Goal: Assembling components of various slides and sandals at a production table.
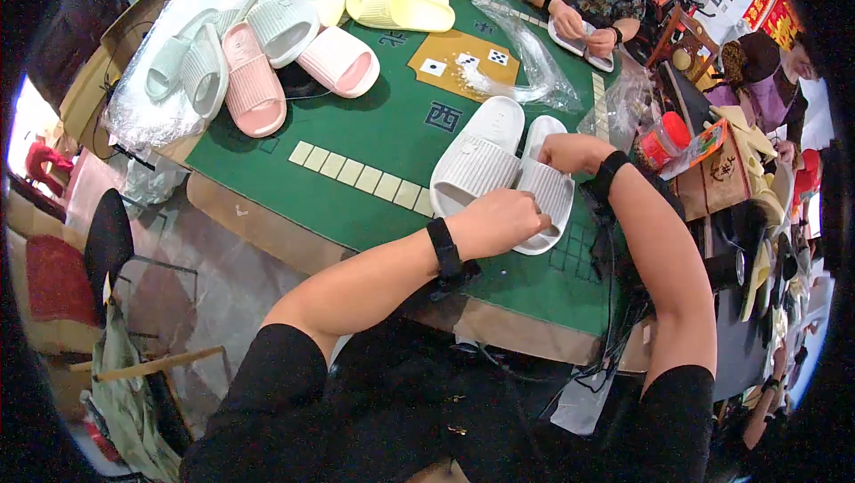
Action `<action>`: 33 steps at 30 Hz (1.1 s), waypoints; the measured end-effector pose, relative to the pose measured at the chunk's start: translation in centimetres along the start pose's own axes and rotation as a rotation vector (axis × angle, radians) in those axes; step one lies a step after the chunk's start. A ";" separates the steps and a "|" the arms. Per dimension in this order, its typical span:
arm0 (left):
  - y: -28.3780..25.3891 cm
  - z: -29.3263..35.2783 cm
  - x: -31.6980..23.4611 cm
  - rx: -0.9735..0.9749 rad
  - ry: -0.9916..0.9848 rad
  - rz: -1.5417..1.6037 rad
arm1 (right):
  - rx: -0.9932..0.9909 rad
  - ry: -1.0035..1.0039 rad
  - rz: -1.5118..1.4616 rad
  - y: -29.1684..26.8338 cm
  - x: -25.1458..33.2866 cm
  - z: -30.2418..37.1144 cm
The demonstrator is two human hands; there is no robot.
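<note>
Before me on the green table mat lies a pair of pale grey slide slippers with ribbed straps: a left slipper (pixel 472 158) and a right slipper (pixel 550 189). My left hand (pixel 499 225) is closed, knuckles up, over the open ends of both slippers, touching or just above them. Over the right slipper's strap, my right hand (pixel 574 152) is closed too, fingertips bent down toward it. Whatever the fingers pinch is too small or hidden to make out. Each wrist wears a black band.
Pink slippers (pixel 254 82), mint slippers (pixel 183 69) and yellow slippers (pixel 396 7) lie at the far left, partly on clear plastic wrap (pixel 134 118). Across the table a co-worker's hands (pixel 583 33) handle another pale slipper. A red-lidded jar (pixel 663 140) stands at the right.
</note>
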State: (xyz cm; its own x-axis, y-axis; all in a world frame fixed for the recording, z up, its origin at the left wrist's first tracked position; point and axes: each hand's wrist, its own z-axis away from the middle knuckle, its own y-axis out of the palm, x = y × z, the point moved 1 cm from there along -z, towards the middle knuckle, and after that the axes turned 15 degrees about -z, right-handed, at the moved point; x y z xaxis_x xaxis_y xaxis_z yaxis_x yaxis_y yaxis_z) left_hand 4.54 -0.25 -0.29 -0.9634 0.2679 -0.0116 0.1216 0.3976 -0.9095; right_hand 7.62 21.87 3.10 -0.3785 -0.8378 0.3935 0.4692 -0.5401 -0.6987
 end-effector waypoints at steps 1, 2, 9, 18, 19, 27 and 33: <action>0.1 0.0 0.0 -0.007 0.005 -0.007 | -0.002 -0.123 -0.098 -0.2 0.5 0.1; 0.3 0.0 0.1 -0.004 0.005 -0.011 | -0.020 -0.095 -0.084 -0.3 0.9 0.0; 0.4 -0.1 0.0 -0.005 -0.004 -0.039 | -0.075 0.046 -0.517 -0.7 -0.6 1.0; 0.9 -0.2 -0.3 -0.027 -0.028 -0.074 | 0.080 0.030 -0.606 0.1 -3.6 0.1; 1.0 -0.2 -0.3 -0.030 -0.022 -0.081 | 0.079 0.120 -0.495 0.2 -3.4 -0.2; 1.4 -0.2 -0.3 -0.215 -0.078 0.009 | 0.145 0.142 -0.431 -0.3 -1.1 0.5; -0.5 -0.5 1.9 -0.532 -0.305 0.088 | -0.145 -0.014 -0.682 -0.6 -1.3 2.9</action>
State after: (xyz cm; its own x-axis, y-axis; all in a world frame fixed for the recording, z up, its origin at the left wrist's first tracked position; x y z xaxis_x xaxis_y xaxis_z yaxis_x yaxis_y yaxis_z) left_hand 2.78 0.54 0.32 -0.9598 0.0875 -0.2669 0.2302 0.7895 -0.5689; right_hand 10.16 23.00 4.73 -0.5399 -0.3170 0.7798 0.0191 -0.9308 -0.3651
